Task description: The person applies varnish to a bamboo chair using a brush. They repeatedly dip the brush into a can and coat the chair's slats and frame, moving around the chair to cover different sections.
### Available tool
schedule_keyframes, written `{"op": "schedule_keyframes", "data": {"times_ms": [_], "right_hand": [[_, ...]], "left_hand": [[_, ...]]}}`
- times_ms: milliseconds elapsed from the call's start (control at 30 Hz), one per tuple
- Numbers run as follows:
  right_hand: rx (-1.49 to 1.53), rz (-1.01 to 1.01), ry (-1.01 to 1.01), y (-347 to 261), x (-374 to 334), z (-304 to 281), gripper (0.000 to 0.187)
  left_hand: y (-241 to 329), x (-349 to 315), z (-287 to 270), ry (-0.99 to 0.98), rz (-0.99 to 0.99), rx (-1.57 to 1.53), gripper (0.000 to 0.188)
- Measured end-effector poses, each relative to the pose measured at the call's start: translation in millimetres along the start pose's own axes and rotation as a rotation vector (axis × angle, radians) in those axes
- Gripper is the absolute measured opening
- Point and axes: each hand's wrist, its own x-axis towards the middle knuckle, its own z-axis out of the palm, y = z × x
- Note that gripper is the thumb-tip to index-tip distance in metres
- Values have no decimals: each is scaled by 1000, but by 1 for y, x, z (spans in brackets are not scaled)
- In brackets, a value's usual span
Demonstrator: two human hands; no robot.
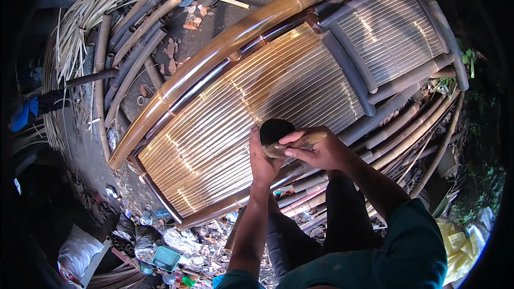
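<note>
My left hand (pixel 262 159) is wrapped round a round cup-like container (pixel 275 128) with a dark inside, held above the slats of a bamboo bench (pixel 214 123). In my right hand (pixel 327 154) is a brush (pixel 310 139) with a wooden handle, pinched between thumb and fingers. Its working end lies against the container's near rim, and its bristles are hard to make out. Below both hands, the bench's slats and its thick curved bamboo rail (pixel 235 36) shine glossy brown. My shadow falls across the slats.
Bamboo poles (pixel 140 56) and pale strips (pixel 80 48) are piled at the far left. More poles (pixel 399 142) lie along the bench's right near side. Litter, a green plastic basket (pixel 166 258) and a white sack (pixel 79 254) are at the lower left; a yellow sheet (pixel 454 246) is lower right.
</note>
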Motion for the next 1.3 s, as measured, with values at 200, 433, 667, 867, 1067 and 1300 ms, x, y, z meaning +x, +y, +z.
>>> {"op": "schedule_keyframes", "data": {"times_ms": [200,433,667,867,1067,1300], "right_hand": [[546,308,442,48,-31,-38,23],[388,291,355,130,24,6,21],[-137,87,527,234,93,-94,18],[-551,120,734,201,120,-27,19],[-180,-278,99,176,151,174,24],[-665,-18,955,195,195,-51,23]], "left_hand": [[-6,-7,3,186,-122,-370,106],[-16,-11,-17,391,-99,-292,111],[-42,-32,-45,514,-213,-214,119],[-53,-58,-66,588,-287,-267,122],[-52,-73,-89,653,-292,-134,102],[-80,-92,-115,673,-305,-250,91]]}}
